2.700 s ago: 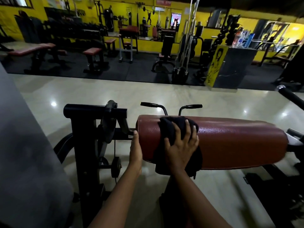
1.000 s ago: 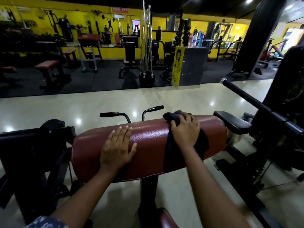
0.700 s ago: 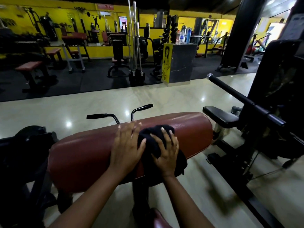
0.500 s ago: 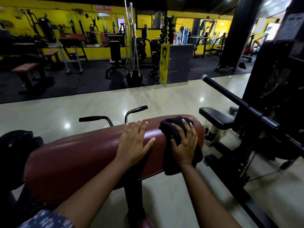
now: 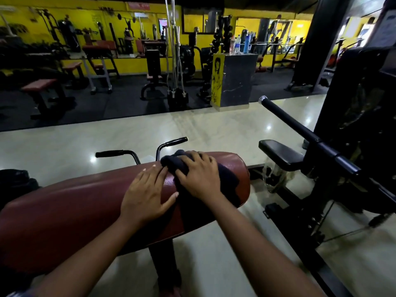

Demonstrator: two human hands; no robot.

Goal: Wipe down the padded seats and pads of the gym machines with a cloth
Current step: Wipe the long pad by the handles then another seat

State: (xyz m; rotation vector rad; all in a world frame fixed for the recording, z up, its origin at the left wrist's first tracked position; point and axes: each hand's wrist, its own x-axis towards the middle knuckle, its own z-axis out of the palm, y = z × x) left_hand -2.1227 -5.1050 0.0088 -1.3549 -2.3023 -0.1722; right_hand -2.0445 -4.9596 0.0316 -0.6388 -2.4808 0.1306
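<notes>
Nothing legible: the red sign (image 5: 137,5) far beyond the fingers (image 5: 192,159) and the white sheet (image 5: 389,33) up right of them are too blurred.

My only view is head-worn, wide-angle, looking forward and down, close over the pad (image 5: 75,211), floor (image 5: 214,129) beyond.

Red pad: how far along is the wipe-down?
Done: the cloth has already passed over the left end and middle of the red pad. In hand: right hand presses it near the right end, left hand flat beside it. Left: that end's tip, the black pad, the benches behind.
</notes>
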